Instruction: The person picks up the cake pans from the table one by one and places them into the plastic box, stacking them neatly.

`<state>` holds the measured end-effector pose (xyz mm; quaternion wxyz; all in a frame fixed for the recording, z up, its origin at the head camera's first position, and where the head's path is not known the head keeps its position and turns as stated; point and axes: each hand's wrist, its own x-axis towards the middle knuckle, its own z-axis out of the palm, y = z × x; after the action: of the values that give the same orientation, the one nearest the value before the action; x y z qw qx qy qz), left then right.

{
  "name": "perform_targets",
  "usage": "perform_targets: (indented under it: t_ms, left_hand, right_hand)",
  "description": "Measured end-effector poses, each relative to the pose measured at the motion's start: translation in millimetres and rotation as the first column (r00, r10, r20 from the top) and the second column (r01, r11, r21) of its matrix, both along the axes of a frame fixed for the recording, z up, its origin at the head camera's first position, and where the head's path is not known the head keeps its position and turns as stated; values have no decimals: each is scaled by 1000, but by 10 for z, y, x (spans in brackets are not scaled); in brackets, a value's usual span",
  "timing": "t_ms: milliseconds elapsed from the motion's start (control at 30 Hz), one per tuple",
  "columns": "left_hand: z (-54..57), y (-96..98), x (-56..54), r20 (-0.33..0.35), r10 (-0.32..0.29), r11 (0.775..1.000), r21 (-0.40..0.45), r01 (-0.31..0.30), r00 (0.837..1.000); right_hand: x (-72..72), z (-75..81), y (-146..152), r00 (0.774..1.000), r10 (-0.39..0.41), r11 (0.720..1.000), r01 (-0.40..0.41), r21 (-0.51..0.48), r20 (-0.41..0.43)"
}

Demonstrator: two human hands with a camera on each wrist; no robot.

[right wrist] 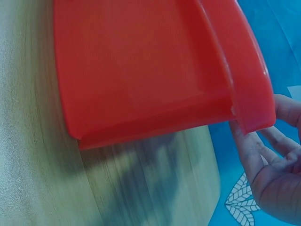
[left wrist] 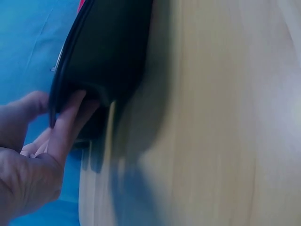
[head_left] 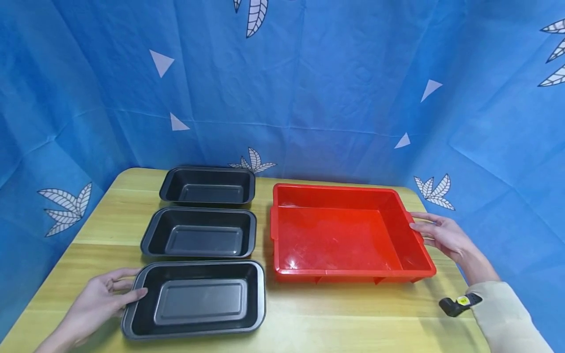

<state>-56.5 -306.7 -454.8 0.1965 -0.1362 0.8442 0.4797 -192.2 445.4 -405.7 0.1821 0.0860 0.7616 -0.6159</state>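
My left hand (head_left: pixel 99 304) grips the left rim of the nearest dark loaf pan (head_left: pixel 200 301), thumb over the edge and fingers beneath. In the left wrist view this pan (left wrist: pixel 108 47) shows its outer side, with fingers under the rim. At the right, my right hand (head_left: pixel 446 235) holds the right-side handle of a red rectangular tray (head_left: pixel 344 277), thumb on top. From the right wrist the fingers (right wrist: pixel 251 155) appear below the tray's lip (right wrist: pixel 254 94). The inside of the tray shows bare red plastic.
Two more dark loaf pans, a middle one (head_left: pixel 205 240) and a far one (head_left: pixel 212 191), stand in a column behind the nearest. All are on a wooden table (head_left: pixel 335 318). A blue patterned cloth (head_left: pixel 287 88) hangs around the back and sides.
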Motion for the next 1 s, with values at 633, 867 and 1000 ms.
perform_targets:
  t_ms: [633, 867, 1000]
  left_hand:
    - [456, 181, -102, -90, -20, 1000, -21, 19, 996]
    - [601, 307, -223, -144, -25, 1000, -18, 23, 989]
    - [649, 458, -307, -182, 30, 996, 91, -14, 983]
  right_hand:
    - [-13, -4, 16, 1000, 22, 1000, -21, 19, -4]
    - [-5, -2, 18, 1000, 23, 1000, -23, 8, -5]
    - [-5, 5, 17, 1000, 25, 1000, -25, 3, -8]
